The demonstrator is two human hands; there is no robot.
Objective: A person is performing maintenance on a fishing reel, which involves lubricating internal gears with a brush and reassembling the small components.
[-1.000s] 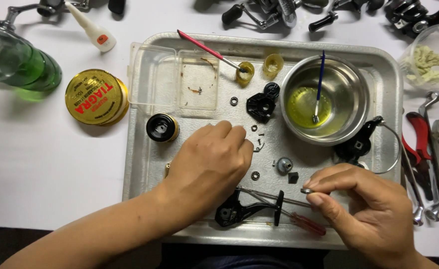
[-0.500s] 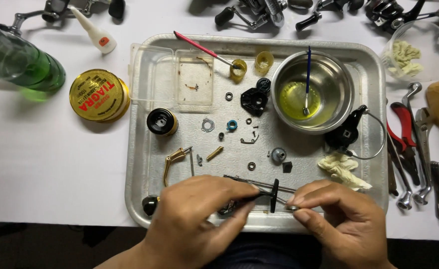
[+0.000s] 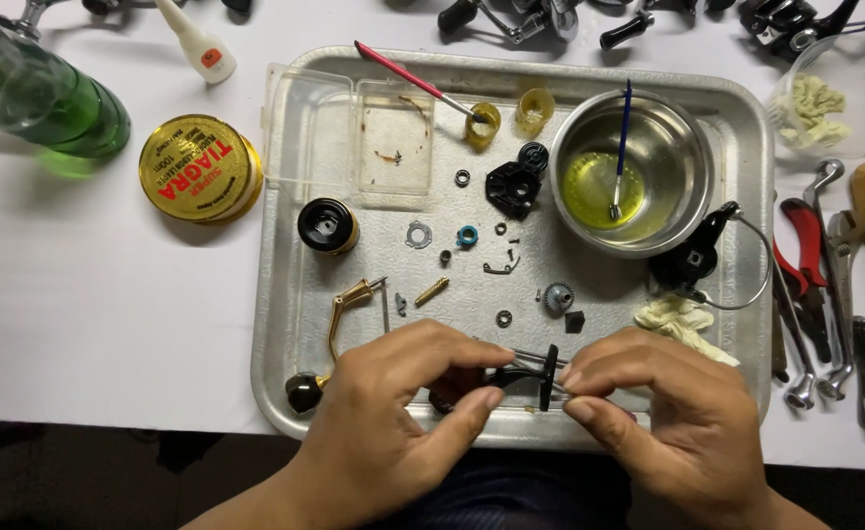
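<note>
Over the near edge of a metal tray (image 3: 285, 294) my left hand (image 3: 393, 412) pinches a small black part with thin metal rods (image 3: 535, 371) between thumb and fingers. My right hand (image 3: 668, 412) meets it from the right, fingertips closed on the rod ends. Just left of my left hand lies a gold handle with a black knob (image 3: 329, 334). Small washers, a blue ring (image 3: 468, 236), a gear (image 3: 558, 296) and a brass pin (image 3: 432, 291) are scattered on the tray above my hands.
A steel bowl of yellow liquid with a blue brush (image 3: 619, 167) stands at the tray's right. A clear plastic box (image 3: 354, 137), a black spool (image 3: 327, 226), a gold tin (image 3: 200, 169), a green bottle (image 3: 50, 93), pliers and wrenches (image 3: 815, 294) surround it.
My left hand came down from the tray's middle to the near edge and took hold of the black part. My right hand closed in on it.
</note>
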